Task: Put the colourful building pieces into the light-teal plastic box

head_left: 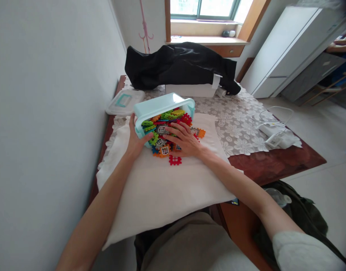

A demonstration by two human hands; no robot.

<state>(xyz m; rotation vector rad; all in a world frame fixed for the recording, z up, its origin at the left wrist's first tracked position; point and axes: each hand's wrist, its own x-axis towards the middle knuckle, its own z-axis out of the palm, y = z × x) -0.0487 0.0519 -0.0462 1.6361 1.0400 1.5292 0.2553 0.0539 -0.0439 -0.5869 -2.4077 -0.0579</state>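
A light-blue plastic storage bin [163, 104] lies tipped on its side, its mouth facing me. Colourful interlocking plastic building pieces [153, 139] fill it and spill onto a white cloth [167, 188]. My left hand [135, 140] holds the bin's left end, thumb across the rim near the pieces. Spread over the pile at the bin's mouth, my right hand [186, 141] has its fingers stretched out and touches the pieces, hiding some of them. A red window piece [175, 160] lies on the cloth just below that hand, and an orange piece [201, 133] sits to its right.
A clear lid [124, 102] with a teal handle lies behind the bin, beside the wall. Black fabric [181, 66] covers a white box at the table's back. A white packet [279, 137] rests on the lace tablecloth at right. A dark bag [300, 214] is beside me.
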